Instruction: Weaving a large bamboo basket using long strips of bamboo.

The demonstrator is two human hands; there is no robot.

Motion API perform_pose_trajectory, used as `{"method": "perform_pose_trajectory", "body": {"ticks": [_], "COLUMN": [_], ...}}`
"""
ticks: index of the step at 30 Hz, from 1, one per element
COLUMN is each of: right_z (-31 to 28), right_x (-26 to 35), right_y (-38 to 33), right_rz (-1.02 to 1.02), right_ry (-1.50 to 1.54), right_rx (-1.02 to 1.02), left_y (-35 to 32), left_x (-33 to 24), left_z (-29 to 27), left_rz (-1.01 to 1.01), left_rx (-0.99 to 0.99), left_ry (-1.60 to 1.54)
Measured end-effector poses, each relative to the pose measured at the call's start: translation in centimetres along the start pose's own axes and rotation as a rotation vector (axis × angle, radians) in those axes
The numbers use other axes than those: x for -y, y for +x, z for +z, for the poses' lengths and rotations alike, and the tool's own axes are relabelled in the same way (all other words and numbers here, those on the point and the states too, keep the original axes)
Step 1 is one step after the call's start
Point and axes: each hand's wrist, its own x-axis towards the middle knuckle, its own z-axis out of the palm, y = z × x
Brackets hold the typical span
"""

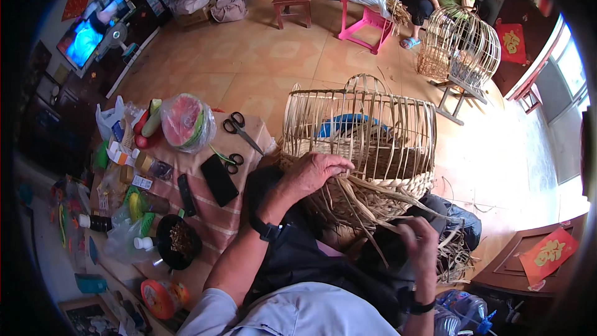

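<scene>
Can pass over the floor (242,68) beyond the basket (407,188), but blocked between left hand (314,173) and right hand (421,239) by trailing straw (367,208).

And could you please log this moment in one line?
left hand: at basket | right hand: by loose strips, grip unclear | basket: part-woven

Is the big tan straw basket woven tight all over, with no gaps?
No, the big tan straw basket has a thickly woven part, but open gaps show between its thin tan ribs.
</scene>
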Motion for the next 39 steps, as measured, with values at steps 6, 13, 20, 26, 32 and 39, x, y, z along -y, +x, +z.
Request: {"method": "perform_pose_trajectory", "body": {"ticks": [6, 13, 20, 26, 32, 39], "right_z": [8.6, 8.7, 3.2, -1.5, 0.8, 6.3], "right_x": [4.8, 10.9, 13.8, 12.1, 5.8, 7.5], "right_y": [1.3, 0.2, 3.0, 5.2, 6.5, 11.6], "right_rz": [-0.036, -0.110, 0.463, 0.380, 0.310, 0.078], "right_ry": [-0.215, 0.128, 0.766, 0.940, 1.624, 0.744], "right_rx": [0.166, 0.314, 0.487, 0.453, 0.195, 0.152], "left_y": [0.6, 0.9, -0.8, -2.4, -2.0, -1.6], "left_x": [-0.1, 0.2, 1.5, 0.2, 0.2, 0.6], "left_z": [-1.2, -1.2, -0.4, 1.3, 4.0, 4.3], "left_rz": [0.099, 0.107, 0.187, 0.276, 0.125, 0.143], "left_rx": [0.099, 0.105, 0.041, -0.090, -0.321, -0.390], "left_ry": [-0.065, -0.042, 0.123, 0.177, 0.074, 0.105]}}
